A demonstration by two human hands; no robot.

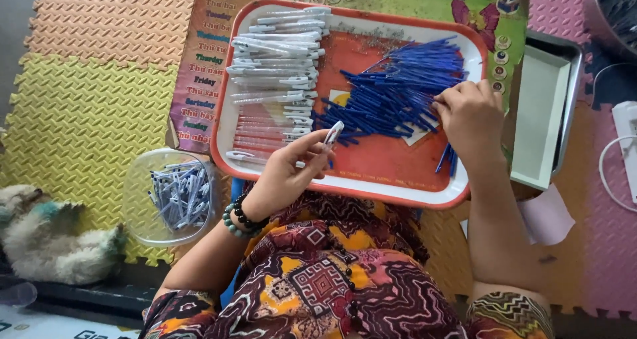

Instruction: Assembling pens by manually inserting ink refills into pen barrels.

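The white pen barrel [333,133] is pinched at its tip between thumb and fingers of the left hand [285,173], raised a little above the near part of the red tray [398,192], I think so that its open end stays free. The right hand [470,117] lies on the pile of blue refills [391,93]; its fingers are curled into the pile as if to pick one, but I cannot tell if they pinch any. White barrels [279,67] lie in rows on the left of the tray. A clear bowl of small parts [176,193] stands on the floor mat [86,113], near left.
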